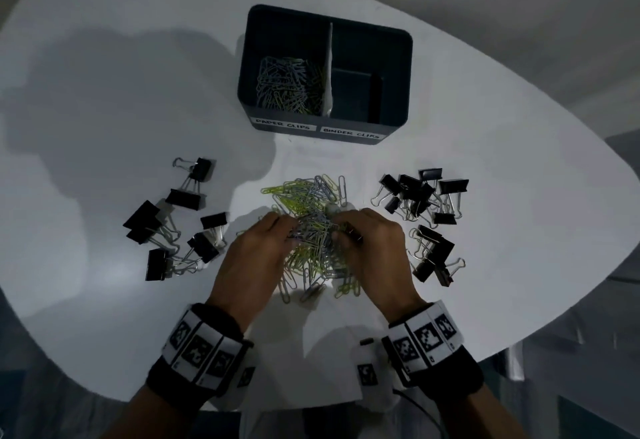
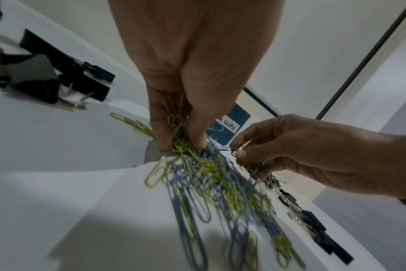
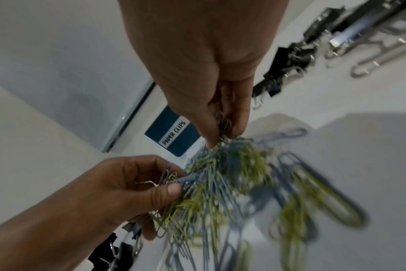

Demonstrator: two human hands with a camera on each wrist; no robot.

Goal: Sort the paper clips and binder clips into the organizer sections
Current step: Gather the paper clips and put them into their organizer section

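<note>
A tangled heap of grey-blue and yellow-green paper clips (image 1: 313, 227) lies in the middle of the white table (image 1: 104, 92). My left hand (image 1: 277, 231) pinches a bunch of these clips (image 2: 180, 133) from the left. My right hand (image 1: 341, 229) pinches another bunch (image 3: 224, 126) from the right. Both hands sit close together over the heap. The dark organizer (image 1: 325, 75) stands behind it; its left section, labelled PAPER CLIPS, holds several paper clips (image 1: 289, 87), and its right section, labelled BINDER CLIPS, looks bare.
Black binder clips lie in two loose groups: one left of the heap (image 1: 176, 220) and one on the right (image 1: 424, 217). The table's curved edge runs close on the right and near side. A framed panel stands behind the organizer.
</note>
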